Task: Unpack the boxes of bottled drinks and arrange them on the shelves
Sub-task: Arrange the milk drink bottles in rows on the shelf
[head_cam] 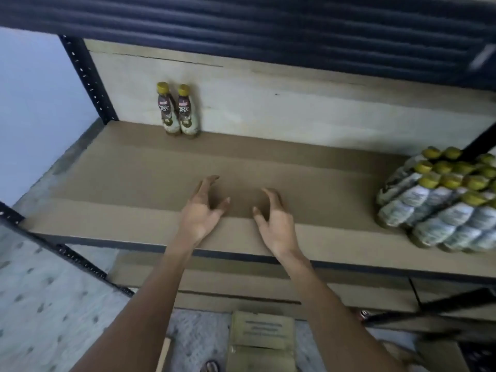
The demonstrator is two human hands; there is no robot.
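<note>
I'd set the next ones snug beside the two bottles (178, 111) standing at the far left of the shelf (120, 170), filling that back row rightward. The cluster of bottles (440, 200) at the right end is the nearest supply. Both arms stretch over the shelf's near middle. The left hand (204, 210) and right hand (273, 218) face each other, each grip half open, fingers loosely curved, holding nothing.

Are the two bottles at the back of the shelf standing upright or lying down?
Upright. Both bottles stand on their bases on the shelf, yellow caps up, side by side.
</note>
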